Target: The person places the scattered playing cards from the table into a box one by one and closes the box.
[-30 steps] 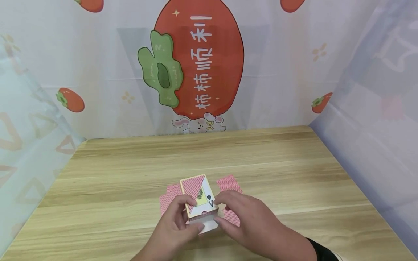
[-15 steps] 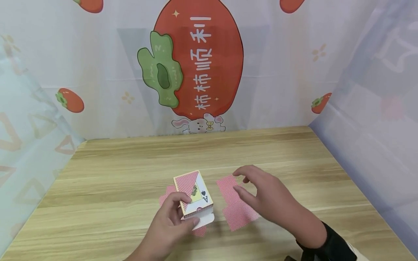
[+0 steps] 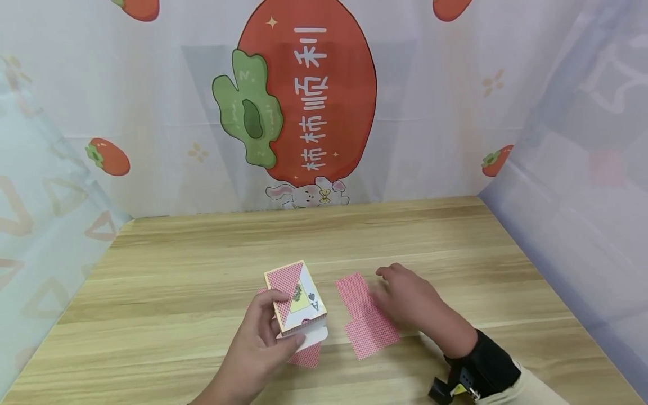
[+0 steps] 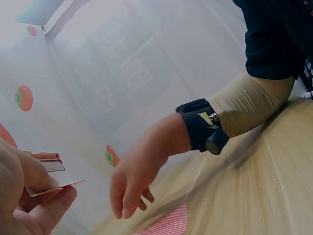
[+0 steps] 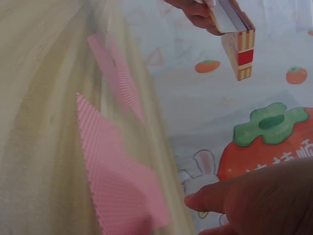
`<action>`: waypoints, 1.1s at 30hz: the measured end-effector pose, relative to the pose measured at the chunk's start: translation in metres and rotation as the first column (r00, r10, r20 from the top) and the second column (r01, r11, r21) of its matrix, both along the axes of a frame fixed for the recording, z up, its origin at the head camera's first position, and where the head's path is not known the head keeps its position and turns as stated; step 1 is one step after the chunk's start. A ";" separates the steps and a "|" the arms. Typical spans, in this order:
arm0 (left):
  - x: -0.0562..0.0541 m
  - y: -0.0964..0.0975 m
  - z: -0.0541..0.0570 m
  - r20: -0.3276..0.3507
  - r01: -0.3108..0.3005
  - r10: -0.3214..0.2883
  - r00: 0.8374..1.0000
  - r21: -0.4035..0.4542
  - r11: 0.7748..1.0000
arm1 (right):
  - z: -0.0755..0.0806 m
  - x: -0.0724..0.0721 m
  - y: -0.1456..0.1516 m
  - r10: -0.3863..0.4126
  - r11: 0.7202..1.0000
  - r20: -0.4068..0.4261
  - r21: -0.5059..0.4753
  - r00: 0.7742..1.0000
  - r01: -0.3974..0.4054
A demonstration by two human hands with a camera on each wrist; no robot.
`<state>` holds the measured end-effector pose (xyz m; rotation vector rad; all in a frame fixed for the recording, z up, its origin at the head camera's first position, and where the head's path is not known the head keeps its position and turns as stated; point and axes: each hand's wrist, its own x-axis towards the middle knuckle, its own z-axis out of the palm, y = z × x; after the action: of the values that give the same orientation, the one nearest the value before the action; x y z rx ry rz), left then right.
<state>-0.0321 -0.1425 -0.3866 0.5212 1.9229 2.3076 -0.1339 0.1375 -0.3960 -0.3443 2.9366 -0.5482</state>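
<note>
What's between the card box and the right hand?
Head view: a bare strip of table, then pink-patterned cards, between the card box and right hand.

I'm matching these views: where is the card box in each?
Head: card box, lower middle, in the left hand.
Left wrist: card box, lower left, partly hidden by that hand.
Right wrist: card box, upper right.
Shared landmark: the right hand, in all three.

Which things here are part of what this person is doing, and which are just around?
Seemingly in use:
Box, in the left grip
Left cards, on the table
Right cards, near the right grip

Seemingly just around:
Table, under the cards
Printed cloth, behind
Black wristband
</note>
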 end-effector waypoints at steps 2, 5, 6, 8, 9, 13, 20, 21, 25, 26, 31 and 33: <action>0.000 0.000 0.000 0.008 -0.005 0.005 1.000 -0.002 1.000 | -0.005 0.000 -0.001 0.010 0.999 0.014 0.040 1.000 -0.011; 0.001 -0.001 0.001 0.016 -0.006 0.006 1.000 0.000 1.000 | -0.012 0.002 -0.005 0.038 0.997 0.006 0.067 0.999 -0.039; 0.001 -0.001 0.001 0.019 -0.006 0.006 1.000 0.001 1.000 | -0.015 0.002 -0.006 0.053 0.995 -0.008 0.084 0.999 -0.053; 0.001 0.000 0.001 0.022 -0.005 0.005 1.000 0.004 1.000 | -0.021 0.004 -0.011 0.080 0.991 -0.041 0.106 0.996 -0.076; 0.001 0.000 0.001 0.023 -0.005 0.005 1.000 0.005 1.000 | -0.024 0.004 -0.013 0.092 0.990 -0.058 0.112 0.994 -0.085; 0.000 0.000 0.000 0.020 0.000 0.000 1.000 0.014 1.000 | -0.034 0.008 -0.021 0.124 0.988 -0.107 0.100 0.986 -0.114; 0.000 0.000 -0.002 0.005 0.013 -0.014 1.000 0.018 1.000 | -0.045 0.016 -0.029 0.242 0.970 -0.141 0.040 0.960 -0.239; 0.000 -0.001 -0.002 0.005 0.016 -0.016 1.000 0.017 1.000 | -0.045 0.017 -0.030 0.270 0.963 -0.142 0.034 0.952 -0.268; 0.000 0.000 -0.002 -0.004 0.024 -0.024 1.000 0.019 1.000 | -0.041 0.022 -0.033 0.378 0.925 -0.100 0.002 0.920 -0.379; 0.000 0.000 -0.002 -0.008 0.025 -0.025 1.000 0.020 0.999 | -0.040 0.024 -0.033 0.400 0.916 -0.081 -0.004 0.913 -0.402; 0.000 0.000 -0.002 -0.006 0.029 -0.029 1.000 0.029 0.999 | -0.029 0.034 -0.033 0.491 0.871 0.020 -0.027 0.871 -0.491; 0.000 0.000 -0.002 0.004 0.026 -0.026 1.000 0.031 0.999 | -0.024 0.039 -0.032 0.532 0.847 0.038 -0.008 0.846 -0.532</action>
<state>-0.0322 -0.1420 -0.3887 0.5407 1.8706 2.3237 -0.0953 0.1053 -0.4205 -1.0892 2.6191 -0.4549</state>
